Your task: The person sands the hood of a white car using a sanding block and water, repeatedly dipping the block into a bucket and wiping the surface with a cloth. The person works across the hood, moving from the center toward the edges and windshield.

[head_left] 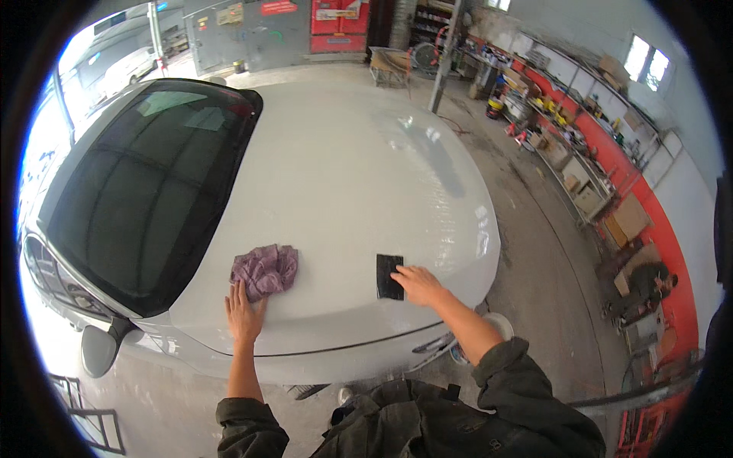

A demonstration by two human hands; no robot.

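Observation:
A white car's hood (328,168) fills the middle of the head view. My left hand (244,317) lies on the hood with its fingers apart, the fingertips at the near edge of a crumpled purple cloth (266,272). To the right, my right hand (420,285) grips the right edge of a black rectangular sanding sheet (388,276), which rests flat on the hood. Whether a block sits under the sheet, I cannot tell. Wet streaks (443,217) and a duller grey patch (443,164) show toward the hood's front right.
The dark windshield (149,191) and side mirror (101,349) are at left. A white bucket (500,327) stands on the floor by the car's near front. Cluttered shelves (569,164) line the right wall; a metal post (447,61) rises beyond the car's front.

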